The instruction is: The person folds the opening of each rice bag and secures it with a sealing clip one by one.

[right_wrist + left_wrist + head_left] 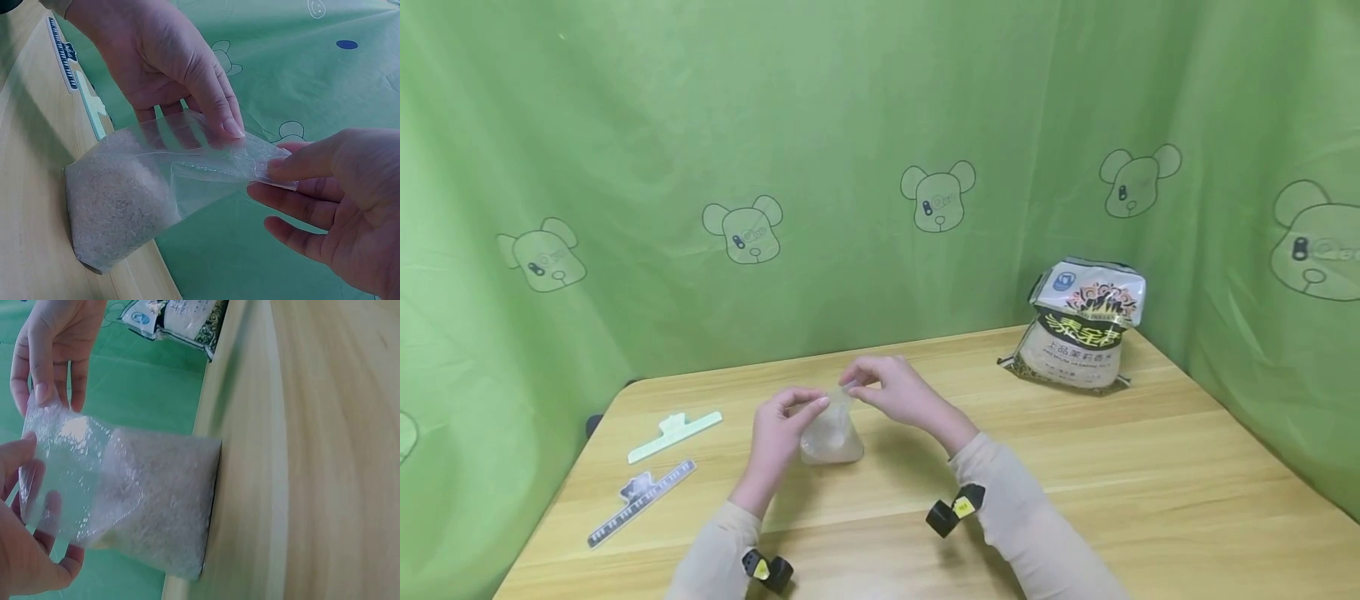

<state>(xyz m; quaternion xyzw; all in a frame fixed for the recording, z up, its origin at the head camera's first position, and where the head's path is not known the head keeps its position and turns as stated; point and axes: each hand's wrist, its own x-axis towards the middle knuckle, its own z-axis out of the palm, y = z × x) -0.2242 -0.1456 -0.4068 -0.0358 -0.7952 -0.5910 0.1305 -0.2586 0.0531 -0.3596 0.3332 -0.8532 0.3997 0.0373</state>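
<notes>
A small clear plastic bag of rice [833, 442] stands upright on the table, its lower part filled with white grains and its upper part loose film. My left hand [781, 429] pinches the film near the top on the left side, thumb in front and fingers behind. On the other side my right hand [901, 392] pinches the top edge between thumb and fingers. In the right wrist view the bag's film [206, 181] looks drawn out between both hands. The left wrist view shows the grains [162, 494] settled at the bag's base, which touches the wood.
On the left of the wooden table [1112, 500] lie a pale green sealing clip [674, 435] and a dark clip with a piano-key pattern [642, 500]. A large printed rice bag [1078, 333] stands at the back right. Green curtains [850, 100] surround the table.
</notes>
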